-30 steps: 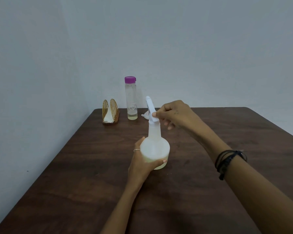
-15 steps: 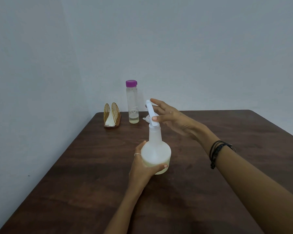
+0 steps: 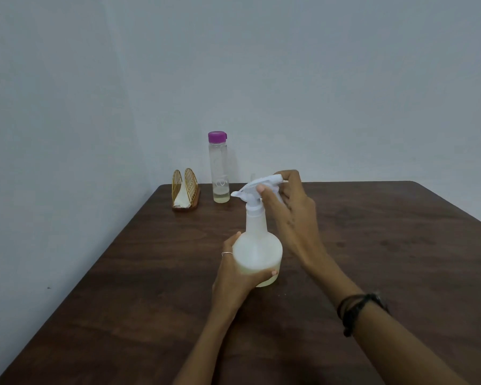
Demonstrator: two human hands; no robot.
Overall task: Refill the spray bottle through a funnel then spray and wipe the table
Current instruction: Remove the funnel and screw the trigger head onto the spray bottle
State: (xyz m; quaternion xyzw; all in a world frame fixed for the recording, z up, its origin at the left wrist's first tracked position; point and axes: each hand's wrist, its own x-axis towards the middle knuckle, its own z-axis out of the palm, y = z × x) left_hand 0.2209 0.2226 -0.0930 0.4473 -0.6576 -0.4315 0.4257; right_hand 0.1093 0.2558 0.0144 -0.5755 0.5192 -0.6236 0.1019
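A translucent white spray bottle (image 3: 257, 251) stands upright in the middle of the dark wooden table (image 3: 372, 259), with pale liquid in its lower part. My left hand (image 3: 235, 276) is wrapped around its round body. My right hand (image 3: 290, 207) holds the white trigger head (image 3: 254, 190) at the top, thumb on the front and fingers over the back. The nozzle points left. A tall clear bottle with a purple cap (image 3: 219, 168) stands at the far edge, nearly empty. The funnel is mostly hidden behind the spray head.
A gold wire napkin holder (image 3: 185, 191) with white napkins sits at the far left corner. Grey walls close off the table's left and far sides. Black bands circle my right wrist (image 3: 358, 309).
The spray head has turned on the bottle: its nozzle now points left instead of away from me. My right hand has re-gripped the head. My left hand stays on the body.
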